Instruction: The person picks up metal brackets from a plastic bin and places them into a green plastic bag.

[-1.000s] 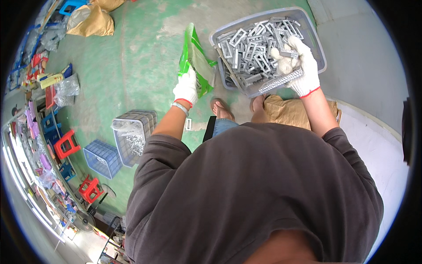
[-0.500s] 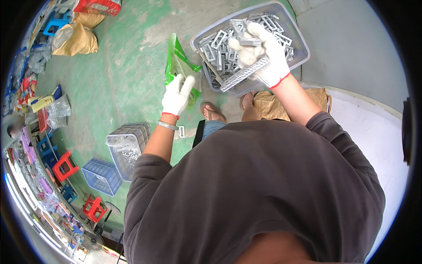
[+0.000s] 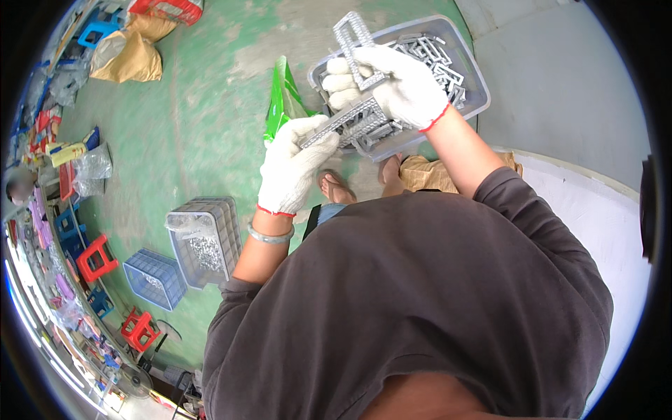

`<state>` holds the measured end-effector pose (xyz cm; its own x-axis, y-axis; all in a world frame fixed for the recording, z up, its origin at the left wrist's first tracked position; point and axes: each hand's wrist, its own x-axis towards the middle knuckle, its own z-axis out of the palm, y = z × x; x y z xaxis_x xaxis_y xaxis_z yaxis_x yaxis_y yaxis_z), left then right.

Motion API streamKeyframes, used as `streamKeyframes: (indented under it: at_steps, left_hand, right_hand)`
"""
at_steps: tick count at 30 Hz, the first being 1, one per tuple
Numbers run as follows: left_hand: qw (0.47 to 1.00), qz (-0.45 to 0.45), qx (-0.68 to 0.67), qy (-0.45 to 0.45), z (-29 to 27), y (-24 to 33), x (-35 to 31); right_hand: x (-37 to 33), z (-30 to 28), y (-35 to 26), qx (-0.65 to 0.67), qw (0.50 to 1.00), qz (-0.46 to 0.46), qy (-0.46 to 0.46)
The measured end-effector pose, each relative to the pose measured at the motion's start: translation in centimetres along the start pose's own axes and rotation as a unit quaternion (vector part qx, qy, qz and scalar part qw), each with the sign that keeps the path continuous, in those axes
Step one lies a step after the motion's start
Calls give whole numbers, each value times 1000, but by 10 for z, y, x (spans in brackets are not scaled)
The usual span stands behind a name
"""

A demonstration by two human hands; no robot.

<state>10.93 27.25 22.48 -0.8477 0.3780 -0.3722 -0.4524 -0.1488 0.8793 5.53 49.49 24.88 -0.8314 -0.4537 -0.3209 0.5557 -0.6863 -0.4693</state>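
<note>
My right hand (image 3: 409,87), in a white knitted glove with a red cuff, grips a grey rectangular metal frame (image 3: 343,35) that sticks up past the fingers. A long grey patterned metal piece (image 3: 353,115) runs from beneath that hand to my left hand (image 3: 294,164). The left fingers, gloved the same way, pinch its near end. I cannot tell whether this piece is a single frame seen edge-on or several together. Both hands are over the near left part of a grey plastic tub (image 3: 479,87), where many loose grey frames (image 3: 437,59) lie in a heap.
A green plastic bag (image 3: 281,87) lies left of the tub. Brown sacking (image 3: 420,173) is by my feet, near the grey wall (image 3: 546,77). Two plastic crates (image 3: 234,241) stand on the green floor to the left. Red stools (image 3: 98,257) and cluttered shelving line the far left.
My left hand has moved right and up from the green bag and taken hold of the long patterned piece. My right hand has shifted left, with a frame now raised in its fingers.
</note>
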Motion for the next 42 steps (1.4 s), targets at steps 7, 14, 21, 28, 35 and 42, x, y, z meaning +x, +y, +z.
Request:
streamKeyframes:
  at_steps: [7, 14, 21, 28, 35, 42]
  left_hand:
    - [991, 103, 30, 86, -9, -1, -5]
    - [987, 36, -126, 93, -4, 2, 0]
    - [971, 72, -223, 55, -1, 19, 0]
    - [986, 151, -40, 49, -17, 5, 4]
    - [981, 109, -85, 137, -35, -3, -9]
    - [949, -63, -73, 300, -97, -55, -18]
  right_hand:
    - [-14, -19, -16, -496, 851, -160, 62]
    - [-19, -2, -9, -689, 645, -331, 19]
    - [-26, 33, -6, -809, 510, -292, 3]
    - [-11, 20, 12, -741, 502, -443, -49]
    - [13, -11, 18, -747, 590, -300, 63]
    - [83, -96, 95, -839, 538, 79, 24]
